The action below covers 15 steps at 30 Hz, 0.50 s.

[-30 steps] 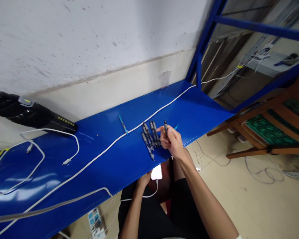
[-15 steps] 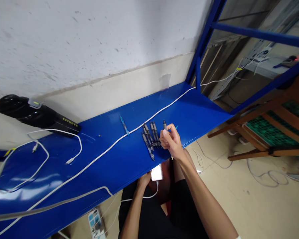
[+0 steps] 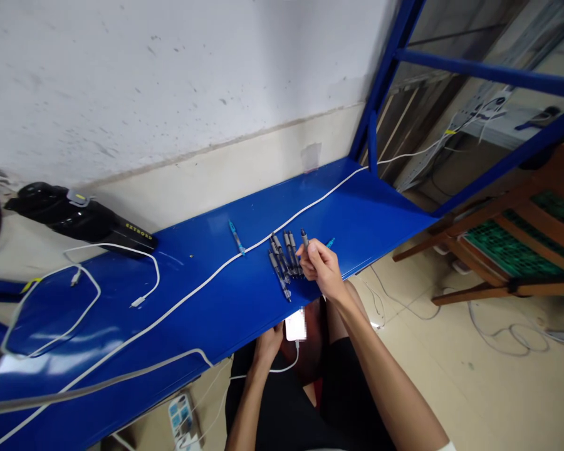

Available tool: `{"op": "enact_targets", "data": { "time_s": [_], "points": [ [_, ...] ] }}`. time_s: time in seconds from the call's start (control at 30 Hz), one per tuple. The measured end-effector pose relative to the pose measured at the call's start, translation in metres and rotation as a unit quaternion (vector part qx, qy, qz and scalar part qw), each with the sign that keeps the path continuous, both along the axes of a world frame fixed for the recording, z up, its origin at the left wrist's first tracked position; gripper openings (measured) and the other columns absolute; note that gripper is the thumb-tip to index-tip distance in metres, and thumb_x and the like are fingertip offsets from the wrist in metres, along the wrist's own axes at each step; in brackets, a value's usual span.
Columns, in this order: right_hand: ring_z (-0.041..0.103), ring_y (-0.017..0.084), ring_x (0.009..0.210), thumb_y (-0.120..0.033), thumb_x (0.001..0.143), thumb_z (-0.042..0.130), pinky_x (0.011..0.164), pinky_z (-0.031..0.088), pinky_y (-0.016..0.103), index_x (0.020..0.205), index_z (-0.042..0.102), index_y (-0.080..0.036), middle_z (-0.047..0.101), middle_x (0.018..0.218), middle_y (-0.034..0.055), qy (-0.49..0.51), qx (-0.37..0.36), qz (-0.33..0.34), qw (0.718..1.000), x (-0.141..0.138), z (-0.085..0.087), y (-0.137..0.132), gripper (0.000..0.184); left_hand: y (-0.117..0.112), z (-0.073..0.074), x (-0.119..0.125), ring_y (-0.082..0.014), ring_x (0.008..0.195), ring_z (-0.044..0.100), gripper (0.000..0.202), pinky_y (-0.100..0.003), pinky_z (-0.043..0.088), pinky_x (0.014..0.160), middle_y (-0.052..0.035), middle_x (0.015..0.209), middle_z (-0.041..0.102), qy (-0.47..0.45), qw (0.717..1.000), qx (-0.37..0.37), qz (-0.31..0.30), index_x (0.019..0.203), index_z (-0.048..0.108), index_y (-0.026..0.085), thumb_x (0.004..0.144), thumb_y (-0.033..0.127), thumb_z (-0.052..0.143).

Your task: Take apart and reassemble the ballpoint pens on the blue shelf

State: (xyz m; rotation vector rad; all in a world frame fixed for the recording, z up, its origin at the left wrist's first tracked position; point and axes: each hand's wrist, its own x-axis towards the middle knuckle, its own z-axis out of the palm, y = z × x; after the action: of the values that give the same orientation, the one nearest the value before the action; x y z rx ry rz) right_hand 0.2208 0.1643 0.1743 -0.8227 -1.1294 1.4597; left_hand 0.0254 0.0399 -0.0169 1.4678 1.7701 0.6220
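Note:
My right hand is closed around a grey and black pen, its dark end pointing up, just above the blue tabletop. Beside it, several similar pens lie in a loose row close to the front edge. A blue pen shows partly behind my right hand. Farther left, another blue pen touches the white cable. Below the table edge, my left hand is next to a bright, lit phone-like device with a white cord plugged in; its fingers are mostly hidden.
A long white cable runs across the tabletop. At the left stand a black bottle and a looped white charging cord. A wall borders the back. To the right are a blue frame and a wooden chair.
My right hand has tilted and shifted slightly left with the pen, uncovering more of the blue pen behind it. My left hand has moved only slightly. The view has shifted a little.

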Motion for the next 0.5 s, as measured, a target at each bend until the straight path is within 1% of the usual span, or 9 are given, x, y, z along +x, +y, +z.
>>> {"op": "enact_targets", "data": {
  "time_s": [0.07, 0.13, 0.17, 0.23, 0.3, 0.33, 0.37, 0.43, 0.5],
  "points": [
    [0.024, 0.009, 0.051, -0.068, 0.106, 0.06, 0.048, 0.021, 0.024, 0.096, 0.064, -0.023, 0.034, 0.068, -0.008, -0.01, 0.012, -0.002, 1.0, -0.001, -0.001, -0.001, 0.047, -0.008, 0.033, -0.007, -0.0432, 0.132, 0.069, 0.045, -0.055, 0.051, 0.114, -0.0202, 0.127, 0.08, -0.028, 0.999, -0.005, -0.021, 0.126, 0.079, 0.02, 0.097, 0.051, 0.064],
    [0.026, 0.009, 0.052, -0.066, 0.108, 0.058, 0.049, 0.022, 0.025, 0.093, 0.064, -0.022, 0.036, 0.067, -0.0075, -0.029, 0.03, -0.008, 0.999, -0.002, -0.001, -0.002, 0.046, -0.016, 0.077, -0.012, -0.0366, 0.119, 0.074, 0.045, -0.048, 0.057, 0.106, -0.016, 0.125, 0.081, -0.087, 0.992, -0.048, -0.082, 0.13, 0.078, 0.022, 0.101, 0.053, 0.06],
    [0.029, 0.01, 0.053, -0.065, 0.109, 0.057, 0.05, 0.024, 0.025, 0.092, 0.064, -0.022, 0.038, 0.067, -0.0069, -0.046, 0.04, -0.015, 0.998, -0.002, 0.0, -0.003, 0.046, -0.019, 0.102, -0.015, -0.0336, 0.115, 0.076, 0.043, -0.045, 0.058, 0.103, -0.0129, 0.122, 0.082, -0.107, 0.983, -0.081, -0.124, 0.132, 0.077, 0.025, 0.102, 0.052, 0.06],
    [0.036, 0.012, 0.056, -0.064, 0.109, 0.056, 0.054, 0.029, 0.026, 0.09, 0.065, -0.022, 0.043, 0.067, -0.0051, -0.096, 0.067, -0.032, 0.993, -0.003, 0.003, -0.007, 0.048, -0.023, 0.149, -0.018, -0.0307, 0.103, 0.077, 0.034, -0.041, 0.059, 0.098, -0.0091, 0.107, 0.084, -0.135, 0.96, -0.141, -0.201, 0.121, 0.081, 0.027, 0.103, 0.049, 0.062],
    [0.043, 0.013, 0.062, -0.064, 0.11, 0.055, 0.058, 0.034, 0.026, 0.089, 0.067, -0.021, 0.051, 0.071, -0.0024, -0.148, 0.091, -0.029, 0.984, -0.003, 0.008, -0.013, 0.049, -0.022, 0.187, -0.019, -0.0285, 0.095, 0.078, 0.033, -0.039, 0.06, 0.092, -0.0092, 0.101, 0.084, -0.209, 0.937, -0.157, -0.23, 0.115, 0.083, 0.025, 0.104, 0.049, 0.064],
    [0.044, 0.013, 0.063, -0.064, 0.11, 0.055, 0.059, 0.035, 0.026, 0.089, 0.068, -0.02, 0.054, 0.073, -0.0016, -0.163, 0.096, -0.015, 0.982, -0.004, 0.012, -0.017, 0.05, -0.019, 0.199, -0.018, -0.0282, 0.092, 0.078, 0.033, -0.038, 0.061, 0.089, -0.0106, 0.101, 0.084, -0.26, 0.927, -0.152, -0.223, 0.115, 0.083, 0.023, 0.103, 0.049, 0.066],
    [0.044, 0.013, 0.063, -0.064, 0.11, 0.055, 0.058, 0.034, 0.026, 0.089, 0.069, -0.02, 0.055, 0.074, -0.0013, -0.169, 0.092, 0.007, 0.981, -0.005, 0.015, -0.021, 0.051, -0.014, 0.208, -0.018, -0.027, 0.087, 0.077, 0.033, -0.037, 0.061, 0.084, -0.0113, 0.096, 0.083, -0.311, 0.926, -0.112, -0.18, 0.112, 0.082, 0.02, 0.102, 0.049, 0.069],
    [0.041, 0.011, 0.06, -0.065, 0.109, 0.056, 0.055, 0.031, 0.025, 0.089, 0.067, -0.019, 0.053, 0.071, -0.0026, -0.149, 0.061, 0.068, 0.985, -0.008, 0.022, -0.029, 0.051, 0.001, 0.214, -0.015, -0.0235, 0.085, 0.075, 0.035, -0.034, 0.06, 0.082, -0.0118, 0.1, 0.082, -0.377, 0.925, 0.044, -0.029, 0.117, 0.08, 0.019, 0.104, 0.048, 0.068],
    [0.034, 0.01, 0.054, -0.067, 0.108, 0.056, 0.051, 0.026, 0.024, 0.089, 0.065, -0.02, 0.046, 0.066, -0.0059, -0.108, 0.017, 0.134, 0.985, -0.013, 0.029, -0.035, 0.052, 0.019, 0.211, -0.009, -0.026, 0.115, 0.074, 0.046, -0.034, 0.059, 0.098, -0.0137, 0.134, 0.077, -0.397, 0.906, 0.138, 0.054, 0.142, 0.071, 0.023, 0.103, 0.046, 0.073]
  ]
}}
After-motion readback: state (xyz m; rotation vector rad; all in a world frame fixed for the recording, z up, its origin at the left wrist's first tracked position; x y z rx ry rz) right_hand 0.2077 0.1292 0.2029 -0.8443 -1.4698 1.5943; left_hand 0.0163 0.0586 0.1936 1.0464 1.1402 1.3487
